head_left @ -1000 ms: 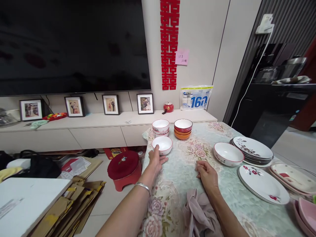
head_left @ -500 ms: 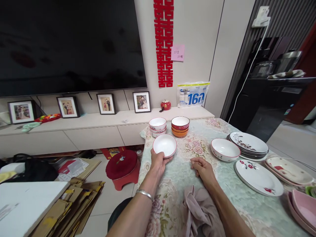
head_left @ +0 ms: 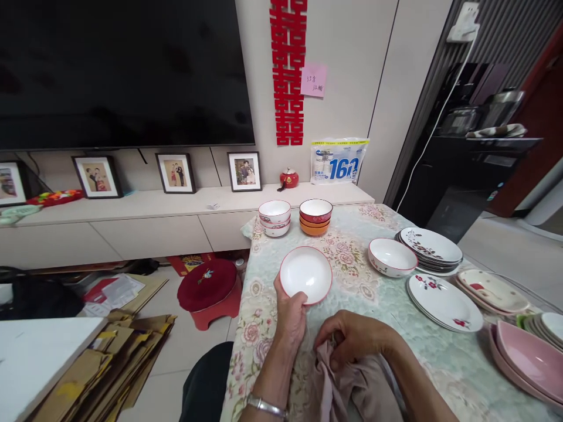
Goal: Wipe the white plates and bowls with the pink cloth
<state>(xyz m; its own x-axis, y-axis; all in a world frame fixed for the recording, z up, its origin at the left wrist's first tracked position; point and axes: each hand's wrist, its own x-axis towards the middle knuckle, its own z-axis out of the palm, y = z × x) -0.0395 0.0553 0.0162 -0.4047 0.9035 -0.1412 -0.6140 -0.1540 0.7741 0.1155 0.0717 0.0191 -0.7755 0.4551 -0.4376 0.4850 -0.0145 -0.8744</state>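
My left hand grips a white bowl with a thin red rim, thumb inside and fingers beneath; the bowl tilts toward me above the table. To its right, my right hand pinches a fold of a dusty-pink cloth lying at the table's near side. Behind the held bowl stand two short stacks: white red-rimmed bowls and red and orange bowls. A larger white bowl with a red rim sits farther right.
Along the right are dark-rimmed plates, flowered white plates, dotted dishes and pink dishes. A floral cloth covers the table. Left of it, a red stool and flattened cardboard occupy the floor. A low cabinet runs behind.
My left hand has drawn the bowl nearer and tilted it more toward me. My right hand came down from the bare tabletop and took hold of the cloth. The view shifted slightly.
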